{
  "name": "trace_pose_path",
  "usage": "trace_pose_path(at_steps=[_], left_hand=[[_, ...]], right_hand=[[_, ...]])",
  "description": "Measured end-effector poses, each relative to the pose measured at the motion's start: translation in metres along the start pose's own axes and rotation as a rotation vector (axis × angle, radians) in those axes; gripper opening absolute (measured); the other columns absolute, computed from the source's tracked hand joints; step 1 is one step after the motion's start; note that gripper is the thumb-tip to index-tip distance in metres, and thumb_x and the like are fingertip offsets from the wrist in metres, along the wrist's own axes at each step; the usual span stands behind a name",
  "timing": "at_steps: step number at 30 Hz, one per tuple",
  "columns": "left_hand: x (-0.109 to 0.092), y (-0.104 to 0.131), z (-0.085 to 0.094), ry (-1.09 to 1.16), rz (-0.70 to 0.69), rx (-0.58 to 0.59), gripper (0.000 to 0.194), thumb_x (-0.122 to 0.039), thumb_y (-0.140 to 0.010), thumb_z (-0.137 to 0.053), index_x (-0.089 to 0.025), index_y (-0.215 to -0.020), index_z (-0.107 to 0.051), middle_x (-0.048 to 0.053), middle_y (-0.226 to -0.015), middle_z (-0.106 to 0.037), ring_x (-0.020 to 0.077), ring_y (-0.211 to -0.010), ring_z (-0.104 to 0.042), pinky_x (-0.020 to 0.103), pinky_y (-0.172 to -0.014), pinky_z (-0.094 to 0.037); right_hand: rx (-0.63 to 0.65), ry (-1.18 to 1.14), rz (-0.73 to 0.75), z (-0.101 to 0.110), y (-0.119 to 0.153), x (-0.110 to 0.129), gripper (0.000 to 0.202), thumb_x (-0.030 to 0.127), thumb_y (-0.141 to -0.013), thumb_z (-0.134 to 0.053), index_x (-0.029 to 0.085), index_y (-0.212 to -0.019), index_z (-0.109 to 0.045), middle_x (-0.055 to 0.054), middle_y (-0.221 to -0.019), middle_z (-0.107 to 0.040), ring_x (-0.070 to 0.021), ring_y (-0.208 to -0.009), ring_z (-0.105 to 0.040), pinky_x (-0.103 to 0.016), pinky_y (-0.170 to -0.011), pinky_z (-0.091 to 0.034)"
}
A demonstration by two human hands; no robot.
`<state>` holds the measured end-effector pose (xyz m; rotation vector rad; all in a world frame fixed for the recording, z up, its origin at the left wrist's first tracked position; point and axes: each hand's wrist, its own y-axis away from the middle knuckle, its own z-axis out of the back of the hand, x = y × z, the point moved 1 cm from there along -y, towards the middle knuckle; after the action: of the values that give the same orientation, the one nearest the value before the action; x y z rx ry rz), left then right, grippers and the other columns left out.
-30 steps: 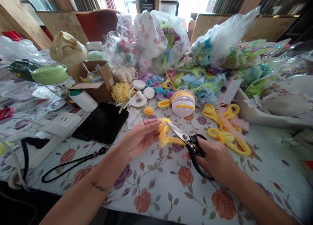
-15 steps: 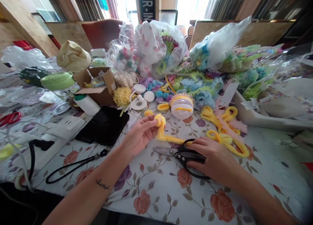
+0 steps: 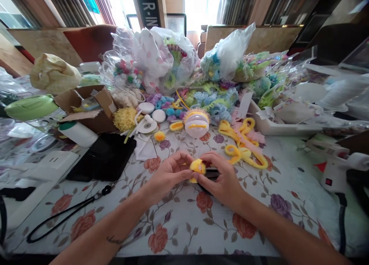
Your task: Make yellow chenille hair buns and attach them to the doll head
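Between my two hands is a small fuzzy yellow ball (image 3: pixel 198 169) of chenille stem, held above the flowered tablecloth. My left hand (image 3: pixel 171 173) pinches it from the left with thumb and fingers. From the right, my right hand (image 3: pixel 221 174) grips it with its thumb and fingertips. Black-handled scissors (image 3: pixel 212 174) lie beneath my right hand, mostly hidden by it. Beyond the hands are a yellow pompom (image 3: pixel 159 136) and a pale, round, lidded object (image 3: pixel 196 126) with yellow trim. Loose yellow chenille stems (image 3: pixel 245 154) lie coiled to the right.
A black tablet (image 3: pixel 100 157) and a looped black strap (image 3: pixel 62 215) lie left. A white glue gun (image 3: pixel 331 169) stands at right, near a white tray (image 3: pixel 276 130). Behind are a cardboard box (image 3: pixel 86 107), ribbon spools (image 3: pixel 147 125) and plastic bags (image 3: pixel 155 57).
My right hand has let go of the scissors and joined my left at the yellow ball. The strip stretched between the hands no longer shows. The view has shifted right.
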<state>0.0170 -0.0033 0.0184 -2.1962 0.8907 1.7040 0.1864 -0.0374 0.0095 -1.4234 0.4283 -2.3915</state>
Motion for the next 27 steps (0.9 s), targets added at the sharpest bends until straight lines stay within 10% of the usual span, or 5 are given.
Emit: trace_pose_path(at_steps=[12, 21, 27], left_hand=[[0.0, 0.005, 0.0, -0.637, -0.451, -0.295, 0.014, -0.027, -0.078, -0.071, -0.022, -0.091, -0.069, 0.004, -0.087, -0.067, 0.0165, -0.081, -0.059, 0.026, -0.078, -0.046], [0.003, 0.005, -0.003, -0.657, -0.453, -0.208, 0.01, -0.027, -0.085, -0.063, -0.022, -0.083, -0.071, 0.006, -0.086, -0.068, 0.0195, -0.082, -0.06, 0.029, -0.078, -0.046], [-0.009, 0.003, 0.003, -0.602, -0.413, -0.396, 0.006, -0.024, -0.08, -0.068, -0.021, -0.076, -0.072, 0.001, -0.076, -0.07, 0.0151, -0.071, -0.061, 0.025, -0.068, -0.048]], right_hand=[[-0.012, 0.327, 0.12, -0.002, 0.006, -0.009, 0.021, 0.011, -0.081, -0.053, 0.02, -0.099, -0.056, -0.007, -0.092, -0.063, -0.0184, -0.078, -0.061, -0.03, -0.067, -0.05], [0.028, 0.377, 0.198, -0.002, 0.006, -0.004, 0.014, 0.014, -0.084, -0.052, 0.019, -0.095, -0.059, -0.008, -0.088, -0.063, -0.0192, -0.079, -0.062, -0.03, -0.068, -0.051], [-0.044, 0.313, 0.124, 0.001, 0.005, -0.004, 0.01, 0.019, -0.085, -0.056, 0.019, -0.095, -0.057, -0.006, -0.085, -0.062, -0.0151, -0.068, -0.058, -0.026, -0.061, -0.049]])
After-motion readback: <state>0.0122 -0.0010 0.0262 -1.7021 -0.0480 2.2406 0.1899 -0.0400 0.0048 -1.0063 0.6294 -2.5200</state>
